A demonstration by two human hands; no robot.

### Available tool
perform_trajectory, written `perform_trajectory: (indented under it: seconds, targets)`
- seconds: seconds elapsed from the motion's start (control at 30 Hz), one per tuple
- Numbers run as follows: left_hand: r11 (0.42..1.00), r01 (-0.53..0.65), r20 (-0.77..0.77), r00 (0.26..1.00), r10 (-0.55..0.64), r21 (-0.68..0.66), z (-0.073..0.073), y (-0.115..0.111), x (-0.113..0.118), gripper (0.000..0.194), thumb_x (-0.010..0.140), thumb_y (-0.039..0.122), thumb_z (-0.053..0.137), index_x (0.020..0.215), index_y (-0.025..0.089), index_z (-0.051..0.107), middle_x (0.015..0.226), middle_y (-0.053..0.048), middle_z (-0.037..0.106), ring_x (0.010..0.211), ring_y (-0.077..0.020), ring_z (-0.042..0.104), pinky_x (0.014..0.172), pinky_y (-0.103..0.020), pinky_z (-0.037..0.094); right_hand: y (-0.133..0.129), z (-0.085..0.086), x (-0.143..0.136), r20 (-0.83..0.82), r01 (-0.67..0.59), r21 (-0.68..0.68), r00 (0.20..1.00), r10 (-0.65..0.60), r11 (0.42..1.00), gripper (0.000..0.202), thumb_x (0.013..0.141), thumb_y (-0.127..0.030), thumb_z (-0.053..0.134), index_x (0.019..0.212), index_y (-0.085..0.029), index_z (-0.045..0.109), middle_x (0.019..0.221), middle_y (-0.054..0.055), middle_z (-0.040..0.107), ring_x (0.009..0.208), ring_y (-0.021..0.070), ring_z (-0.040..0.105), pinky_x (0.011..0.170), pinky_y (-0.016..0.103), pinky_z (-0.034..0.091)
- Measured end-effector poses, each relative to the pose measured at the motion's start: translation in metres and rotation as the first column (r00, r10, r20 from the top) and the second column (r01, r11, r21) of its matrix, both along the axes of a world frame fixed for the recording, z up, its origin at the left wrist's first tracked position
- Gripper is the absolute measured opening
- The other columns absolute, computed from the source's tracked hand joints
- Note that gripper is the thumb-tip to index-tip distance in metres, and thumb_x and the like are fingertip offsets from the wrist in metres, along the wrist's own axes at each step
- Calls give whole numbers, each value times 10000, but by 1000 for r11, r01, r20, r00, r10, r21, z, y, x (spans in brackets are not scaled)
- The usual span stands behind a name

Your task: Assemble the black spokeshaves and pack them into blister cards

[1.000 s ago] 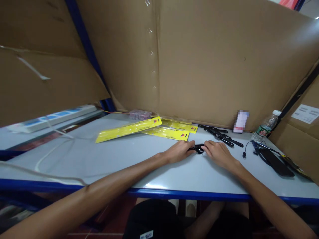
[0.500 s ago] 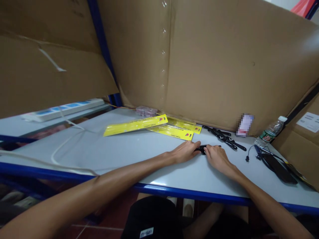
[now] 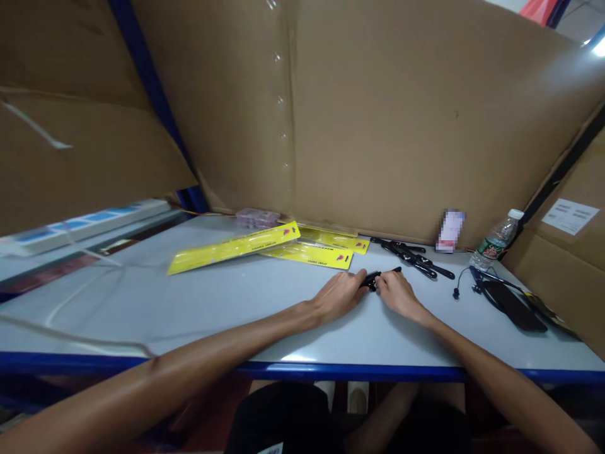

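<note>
Both my hands meet over a small black strap-like part [image 3: 377,278] lying on the grey table [image 3: 236,302]. My left hand [image 3: 341,294] pinches its left end, and my right hand [image 3: 397,292] grips its right end, with a thin black tip sticking out past my fingers. Behind my hands lie three long yellow packaging cards [image 3: 235,248]. A pile of similar black straps [image 3: 413,258] rests to the right of the cards, near the cardboard wall.
Tall cardboard sheets [image 3: 378,120] wall in the table's back and sides. A water bottle [image 3: 494,241], black earphones [image 3: 466,280] and a dark phone [image 3: 512,304] sit at the right. A white power strip [image 3: 85,224] and its cable [image 3: 70,302] lie at the left. The table's blue front edge [image 3: 331,371] is near me.
My hands stay on the black part; its thin tip now shows beyond my right fingers. The camera view swung right, then back left.
</note>
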State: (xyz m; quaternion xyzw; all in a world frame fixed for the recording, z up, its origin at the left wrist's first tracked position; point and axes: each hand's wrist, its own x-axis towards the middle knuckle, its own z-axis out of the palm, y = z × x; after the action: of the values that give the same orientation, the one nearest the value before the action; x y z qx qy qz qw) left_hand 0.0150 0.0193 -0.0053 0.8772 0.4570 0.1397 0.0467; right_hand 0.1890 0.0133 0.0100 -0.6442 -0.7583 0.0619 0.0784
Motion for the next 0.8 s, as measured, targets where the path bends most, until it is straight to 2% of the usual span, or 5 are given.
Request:
perform_trajectory:
  seconds: [0.13, 0.27, 0.5, 0.63, 0.8]
  targets:
    - [1000, -5, -50, 999, 6, 21, -3, 0, 1, 78, 1001, 221, 483, 1057, 177, 515, 925, -122, 736, 814, -275, 709, 652, -324, 434, 3, -4, 1, -32, 3, 9, 999, -3, 1000, 373, 1059, -265, 409, 861, -188, 715, 953, 85, 772, 872, 182, 703, 645, 251, 390]
    - [996, 20, -106, 994, -11, 83, -2, 5, -6, 105, 1016, 269, 474, 1052, 186, 528, 935, -118, 713, 823, -273, 693, 669, -325, 437, 5, 6, 12, -44, -64, 73, 997, 67, 995, 369, 1047, -305, 447, 817, -210, 719, 891, 52, 765, 839, 175, 693, 666, 245, 387]
    - [981, 107, -138, 987, -85, 164, 3, 20, -22, 200, 1035, 352, 459, 1024, 191, 577, 938, -106, 661, 837, -260, 656, 710, -330, 452, 12, 16, 52, 44, -200, 250, 980, 195, 947, 261, 958, -256, 588, 1188, -191, 694, 1192, 107, 685, 1082, 239, 611, 858, 307, 408]
    - [976, 117, -146, 985, -91, 181, -2, 25, -24, 208, 1042, 359, 452, 1046, 187, 570, 965, -108, 678, 867, -261, 658, 719, -330, 450, 17, 5, 58, 149, -382, 222, 923, 356, 897, 194, 934, -210, 610, 1063, -181, 753, 1060, 97, 698, 1056, 237, 583, 917, 332, 406]
    - [986, 55, -97, 994, -40, 158, -2, 27, -25, 184, 1030, 365, 471, 1074, 209, 558, 955, -81, 701, 836, -244, 667, 694, -306, 431, 17, 3, 52, 167, -419, 277, 907, 386, 865, 162, 996, -207, 551, 989, -164, 707, 1014, 91, 693, 1005, 217, 592, 877, 315, 402]
